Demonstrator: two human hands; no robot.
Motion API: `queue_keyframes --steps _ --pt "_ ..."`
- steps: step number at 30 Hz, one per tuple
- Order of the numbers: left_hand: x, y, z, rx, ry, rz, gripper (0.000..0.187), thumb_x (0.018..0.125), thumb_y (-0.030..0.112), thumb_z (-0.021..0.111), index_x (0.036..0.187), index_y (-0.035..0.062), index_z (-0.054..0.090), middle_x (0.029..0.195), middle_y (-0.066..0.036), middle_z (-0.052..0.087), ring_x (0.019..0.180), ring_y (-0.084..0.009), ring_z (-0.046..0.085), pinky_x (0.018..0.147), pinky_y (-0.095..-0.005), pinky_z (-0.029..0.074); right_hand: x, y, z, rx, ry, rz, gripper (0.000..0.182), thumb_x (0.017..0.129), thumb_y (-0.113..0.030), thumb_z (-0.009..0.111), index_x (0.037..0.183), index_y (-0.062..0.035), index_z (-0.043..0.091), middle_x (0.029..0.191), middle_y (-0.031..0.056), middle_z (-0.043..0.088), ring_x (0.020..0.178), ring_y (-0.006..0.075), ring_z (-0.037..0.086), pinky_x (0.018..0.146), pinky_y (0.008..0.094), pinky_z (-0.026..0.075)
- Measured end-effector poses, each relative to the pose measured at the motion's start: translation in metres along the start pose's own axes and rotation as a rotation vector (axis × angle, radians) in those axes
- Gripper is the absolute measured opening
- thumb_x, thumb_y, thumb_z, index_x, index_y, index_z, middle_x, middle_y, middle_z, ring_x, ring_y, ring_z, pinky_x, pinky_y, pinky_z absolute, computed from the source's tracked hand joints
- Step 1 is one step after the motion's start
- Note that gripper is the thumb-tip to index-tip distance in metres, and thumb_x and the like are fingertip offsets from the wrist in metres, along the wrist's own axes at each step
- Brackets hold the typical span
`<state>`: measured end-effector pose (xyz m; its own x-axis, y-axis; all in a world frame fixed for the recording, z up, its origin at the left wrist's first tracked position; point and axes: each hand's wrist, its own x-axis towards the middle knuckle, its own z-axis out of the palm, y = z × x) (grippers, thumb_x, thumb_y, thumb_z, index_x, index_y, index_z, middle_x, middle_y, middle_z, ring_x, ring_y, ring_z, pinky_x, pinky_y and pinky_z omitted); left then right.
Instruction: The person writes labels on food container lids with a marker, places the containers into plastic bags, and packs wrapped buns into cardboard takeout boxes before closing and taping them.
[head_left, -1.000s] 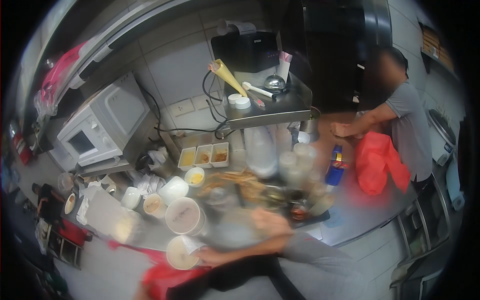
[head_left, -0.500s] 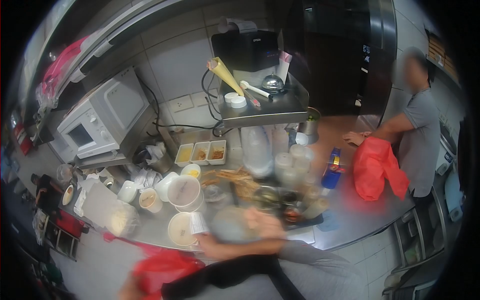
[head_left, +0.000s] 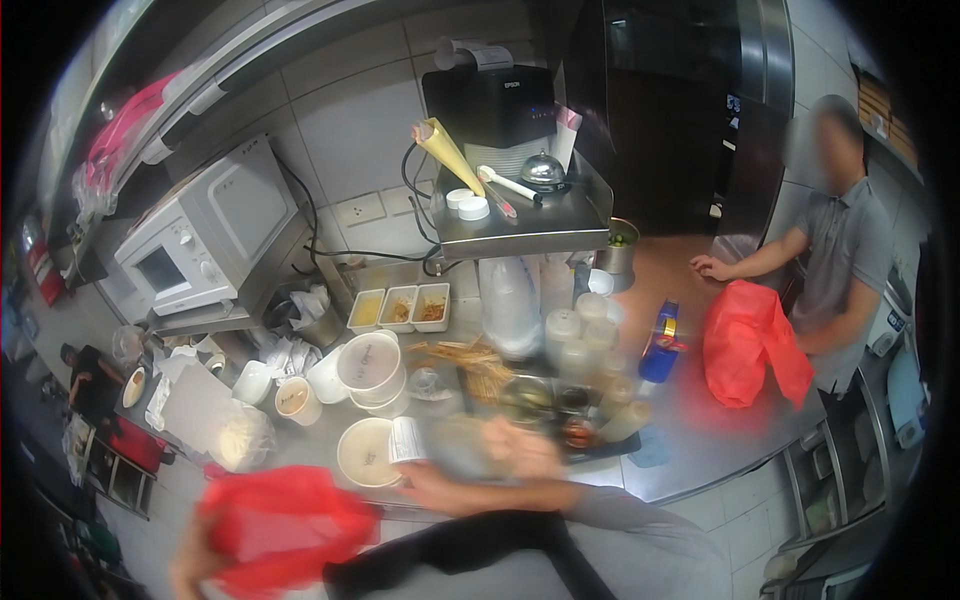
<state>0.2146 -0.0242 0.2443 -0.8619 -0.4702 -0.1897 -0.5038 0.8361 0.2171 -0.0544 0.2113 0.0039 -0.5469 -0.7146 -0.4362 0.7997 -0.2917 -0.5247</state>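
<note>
At the lower left, my left hand is blurred and closed on the edge of a red bag, which hangs spread beside the counter. My right hand reaches in from the right, its fingers on a small printed white slip. The slip overlaps the right side of a round lidded container. More round lidded tubs are stacked just behind. Next to my right forearm lies a blurred pinkish shape that I cannot make out.
A co-worker stands at the right by another red bag. A blue tape dispenser, bottles and white trays are on the counter. A microwave is at the left, a raised shelf at the centre.
My left hand has moved left, and the red bag is spread wider and further left. The co-worker stands more upright, hands now apart, one near the other red bag.
</note>
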Motion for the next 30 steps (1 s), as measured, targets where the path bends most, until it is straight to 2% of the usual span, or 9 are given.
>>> queue_keyframes --steps 3,8,10,11,14,16,18,21,30 --pt "-0.006 0.028 -0.026 -0.114 0.120 0.055 0.094 0.038 0.007 0.077 0.128 0.0025 0.049 0.137 -0.022 0.033 0.127 -0.0356 0.036 0.105 -0.0340 0.031 -0.036 -0.014 -0.004 -0.188 -0.140 -0.091 0.028 0.087 -0.010 0.056 0.114 -0.0042 0.049 0.112 0.0084 0.050 0.105 0.0180 0.049 0.085 0.0313 0.047" --pt "-0.004 0.049 -0.019 -0.264 0.256 0.118 0.100 0.038 -0.007 0.071 0.133 -0.0008 0.041 0.136 -0.018 0.032 0.129 -0.0278 0.034 0.105 -0.0331 0.028 -0.045 -0.016 -0.067 -0.919 -0.218 -0.594 0.026 0.089 -0.007 0.052 0.114 -0.0046 0.052 0.112 0.0081 0.052 0.107 0.0183 0.050 0.088 0.0318 0.047" --pt "0.010 0.036 0.015 -0.326 0.345 0.197 0.102 0.040 -0.007 0.071 0.136 0.0001 0.038 0.137 -0.018 0.032 0.129 -0.0289 0.033 0.106 -0.0341 0.028 -0.086 -0.047 -0.048 -0.475 -0.059 -0.382 0.025 0.088 -0.009 0.054 0.113 -0.0038 0.055 0.111 0.0085 0.056 0.102 0.0177 0.054 0.082 0.0321 0.048" --pt "0.021 0.027 0.039 -0.359 0.389 0.237 0.103 0.041 -0.007 0.071 0.137 0.0005 0.036 0.137 -0.019 0.032 0.129 -0.0294 0.033 0.107 -0.0345 0.027 -0.100 -0.058 -0.040 -0.014 0.037 -0.208 0.026 0.088 -0.010 0.056 0.113 -0.0022 0.055 0.109 0.0094 0.059 0.099 0.0176 0.058 0.077 0.0323 0.050" --pt "0.053 0.017 0.126 -0.320 0.611 0.128 0.110 0.046 -0.006 0.072 0.143 0.0081 0.024 0.140 -0.023 0.026 0.131 -0.0352 0.029 0.108 -0.0386 0.026 -0.135 -0.083 -0.043 -0.113 0.116 -0.371 0.022 0.087 -0.010 0.057 0.108 -0.0014 0.057 0.103 0.0083 0.060 0.094 0.0169 0.058 0.075 0.0319 0.050" --pt "0.081 -0.007 0.205 -0.360 0.736 0.049 0.112 0.048 -0.004 0.073 0.145 0.0117 0.020 0.141 -0.026 0.022 0.132 -0.0387 0.026 0.109 -0.0402 0.025 -0.128 -0.081 -0.076 -0.569 0.210 -0.445 0.020 0.087 -0.009 0.057 0.105 -0.0009 0.057 0.099 0.0077 0.060 0.091 0.0170 0.058 0.074 0.0321 0.050" --pt "0.103 -0.017 0.267 -0.408 0.839 0.012 0.113 0.049 -0.003 0.074 0.145 0.0139 0.019 0.141 -0.028 0.020 0.131 -0.0411 0.025 0.109 -0.0410 0.024 -0.131 -0.083 -0.074 -0.533 0.229 -0.438 0.018 0.086 -0.009 0.058 0.102 -0.0008 0.058 0.095 0.0068 0.059 0.085 0.0163 0.057 0.071 0.0319 0.050" --pt "0.103 0.014 0.292 -0.440 0.888 -0.083 0.112 0.049 0.000 0.076 0.145 0.0128 0.019 0.140 -0.029 0.019 0.131 -0.0419 0.024 0.109 -0.0414 0.024 -0.138 -0.086 -0.048 -0.144 0.181 -0.340 0.018 0.086 -0.009 0.058 0.102 -0.0006 0.058 0.093 0.0060 0.059 0.081 0.0156 0.056 0.070 0.0319 0.049" --pt "0.080 0.054 0.278 -0.649 0.698 -0.062 0.106 0.054 0.003 0.075 0.142 -0.0012 0.017 0.139 -0.029 0.020 0.129 -0.0416 0.026 0.108 -0.0401 0.025 -0.060 -0.019 0.036 0.004 -0.303 0.084 0.030 0.087 -0.006 0.053 0.116 -0.0021 0.049 0.110 0.0101 0.055 0.103 0.0210 0.055 0.085 0.0406 0.050"
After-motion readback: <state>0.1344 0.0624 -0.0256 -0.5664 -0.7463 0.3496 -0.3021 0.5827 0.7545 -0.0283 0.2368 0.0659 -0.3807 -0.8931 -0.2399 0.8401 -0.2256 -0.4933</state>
